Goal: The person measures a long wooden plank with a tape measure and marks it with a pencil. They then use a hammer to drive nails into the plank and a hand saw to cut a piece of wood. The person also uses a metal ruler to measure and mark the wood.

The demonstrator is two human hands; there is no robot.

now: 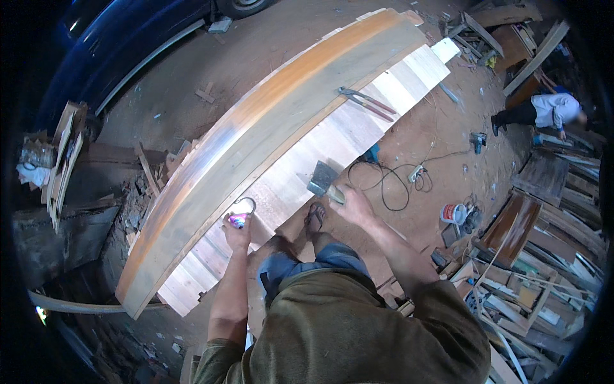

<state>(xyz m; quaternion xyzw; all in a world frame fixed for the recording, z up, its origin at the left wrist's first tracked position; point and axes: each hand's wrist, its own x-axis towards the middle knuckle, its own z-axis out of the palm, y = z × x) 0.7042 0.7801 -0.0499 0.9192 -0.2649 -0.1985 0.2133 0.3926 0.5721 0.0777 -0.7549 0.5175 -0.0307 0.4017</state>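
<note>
My right hand (354,203) is wrapped round the short handle of a hatchet (322,178). Its broad dark head is over the near edge of the pale planks (275,192). My left hand (237,235) is closed on a small shiny pink-and-purple thing (238,220) with a bright glare beside it; its kind is not clear. A dark curved loop stands out next to that hand. Both hands are at a long curved wooden panel (307,80), brown and orange along its far side. Farther right, pincers (368,102) with reddish handles lie on the planks.
A dark blue vehicle (121,51) stands at the far left. A black cable (390,192) coils on the dirt floor, near a white bucket (453,214). Scrap wood (537,275) is heaped on the right. Another person (553,110) bends over at the far right.
</note>
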